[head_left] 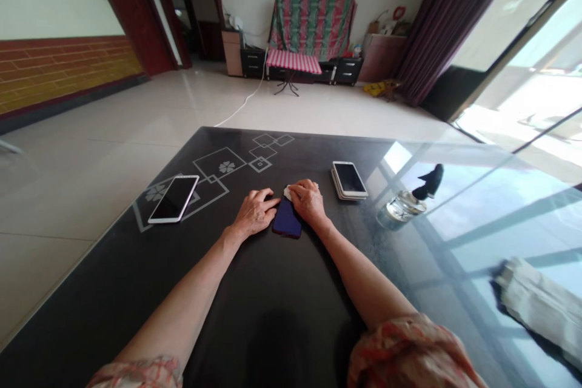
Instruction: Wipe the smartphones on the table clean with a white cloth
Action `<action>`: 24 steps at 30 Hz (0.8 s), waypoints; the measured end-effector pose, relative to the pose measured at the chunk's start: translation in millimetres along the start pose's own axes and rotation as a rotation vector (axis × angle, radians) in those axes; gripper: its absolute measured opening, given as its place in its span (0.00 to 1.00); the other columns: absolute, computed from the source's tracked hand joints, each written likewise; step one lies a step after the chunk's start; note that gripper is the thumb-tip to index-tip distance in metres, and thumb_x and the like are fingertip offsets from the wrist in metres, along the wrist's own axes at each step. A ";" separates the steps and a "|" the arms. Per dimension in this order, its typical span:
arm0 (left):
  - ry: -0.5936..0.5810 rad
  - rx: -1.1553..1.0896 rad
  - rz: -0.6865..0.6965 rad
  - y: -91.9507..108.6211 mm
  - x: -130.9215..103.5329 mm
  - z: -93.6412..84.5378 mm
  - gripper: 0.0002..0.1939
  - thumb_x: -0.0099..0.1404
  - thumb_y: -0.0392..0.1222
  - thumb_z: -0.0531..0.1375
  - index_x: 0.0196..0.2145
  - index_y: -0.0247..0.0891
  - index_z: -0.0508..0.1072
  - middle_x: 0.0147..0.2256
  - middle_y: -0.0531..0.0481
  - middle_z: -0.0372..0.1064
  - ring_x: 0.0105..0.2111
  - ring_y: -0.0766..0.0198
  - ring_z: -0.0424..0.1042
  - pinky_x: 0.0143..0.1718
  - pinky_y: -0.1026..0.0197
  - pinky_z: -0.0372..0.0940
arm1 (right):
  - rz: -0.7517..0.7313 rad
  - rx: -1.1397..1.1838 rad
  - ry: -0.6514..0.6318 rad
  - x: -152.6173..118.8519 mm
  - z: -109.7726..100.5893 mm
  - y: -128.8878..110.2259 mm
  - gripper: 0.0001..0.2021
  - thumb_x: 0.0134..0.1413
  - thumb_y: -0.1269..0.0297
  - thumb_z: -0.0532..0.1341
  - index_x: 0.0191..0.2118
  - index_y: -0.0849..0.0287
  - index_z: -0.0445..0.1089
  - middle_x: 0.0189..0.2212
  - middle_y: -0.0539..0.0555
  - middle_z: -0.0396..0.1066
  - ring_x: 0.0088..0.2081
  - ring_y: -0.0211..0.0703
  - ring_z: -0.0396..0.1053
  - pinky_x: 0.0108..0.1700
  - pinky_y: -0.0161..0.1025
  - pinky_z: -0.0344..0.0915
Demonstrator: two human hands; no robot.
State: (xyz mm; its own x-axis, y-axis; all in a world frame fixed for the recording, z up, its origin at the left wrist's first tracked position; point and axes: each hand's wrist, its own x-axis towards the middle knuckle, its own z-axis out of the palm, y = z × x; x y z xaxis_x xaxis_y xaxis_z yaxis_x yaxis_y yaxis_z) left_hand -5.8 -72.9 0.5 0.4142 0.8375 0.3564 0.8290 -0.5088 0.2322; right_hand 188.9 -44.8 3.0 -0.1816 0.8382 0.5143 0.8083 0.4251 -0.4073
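Note:
A dark blue phone lies flat on the black glass table between my hands. My left hand rests on the table at the phone's left edge, fingers touching its side. My right hand presses a small white cloth or tissue against the phone's far end. A white-framed phone lies screen up to the left. Two more phones sit stacked to the right of my right hand.
A small glass bottle with a black sprayer top lies on its side at the right. A folded striped cloth sits near the table's right edge. Beyond the table are tiled floor, a covered cabinet and curtains.

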 end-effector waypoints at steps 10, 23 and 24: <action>0.019 -0.126 0.119 -8.2 5.5 1.6 0.17 0.63 0.36 0.56 0.49 0.42 0.75 0.51 0.47 0.67 0.47 0.55 0.64 0.52 0.51 0.62 | -0.052 0.138 -0.015 12.0 6.9 6.4 0.11 0.59 0.68 0.56 0.40 0.56 0.77 0.40 0.55 0.71 0.42 0.41 0.66 0.48 0.36 0.61; 0.049 -0.179 0.117 -7.6 6.5 3.3 0.16 0.62 0.35 0.56 0.46 0.42 0.76 0.49 0.47 0.69 0.47 0.55 0.66 0.50 0.51 0.64 | 0.056 -0.068 0.040 -0.5 -8.9 -5.1 0.12 0.62 0.65 0.54 0.42 0.53 0.74 0.40 0.54 0.70 0.41 0.42 0.66 0.44 0.35 0.62; 0.049 -0.179 0.119 -7.5 6.5 3.4 0.16 0.62 0.35 0.56 0.46 0.42 0.76 0.49 0.47 0.69 0.47 0.55 0.66 0.50 0.51 0.64 | 0.055 -0.065 0.029 -0.9 -10.2 -6.2 0.12 0.62 0.65 0.53 0.42 0.53 0.74 0.40 0.54 0.70 0.41 0.41 0.66 0.43 0.35 0.62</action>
State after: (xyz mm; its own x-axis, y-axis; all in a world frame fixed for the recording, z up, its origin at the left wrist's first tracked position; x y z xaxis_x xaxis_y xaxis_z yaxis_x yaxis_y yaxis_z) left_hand -8.0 -63.0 -2.0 0.4825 0.7610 0.4337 0.6936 -0.6343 0.3414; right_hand 189.8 -51.7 12.8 -0.1207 0.8489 0.5146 0.8515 0.3550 -0.3859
